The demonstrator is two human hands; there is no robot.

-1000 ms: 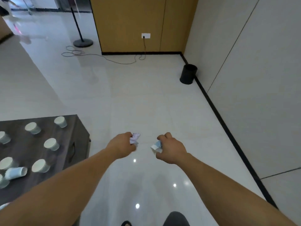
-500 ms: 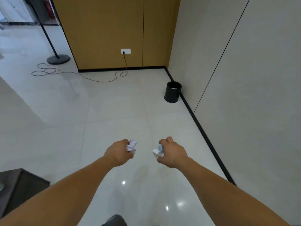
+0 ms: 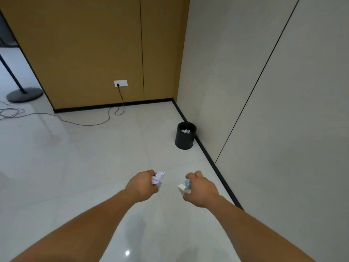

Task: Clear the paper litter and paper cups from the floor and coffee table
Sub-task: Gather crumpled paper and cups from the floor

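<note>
Left hand point(image 3: 141, 185), short of the round black plastic waste bin point(image 3: 184, 141): fingers curled tight round a crumpled white paper wad point(image 3: 158, 177). Right hand point(image 3: 201, 189), equally short of the bin: fingers clamped on a crumpled white-and-blue paper scrap point(image 3: 185, 185). Bin well ahead of both hands; loose white paper point(image 3: 186, 131) already inside it. Risk: a toss from this far off could miss the narrow mouth or bounce off the rim, as light wads drift. Releasing both at once doubles the chance of a stray
</note>
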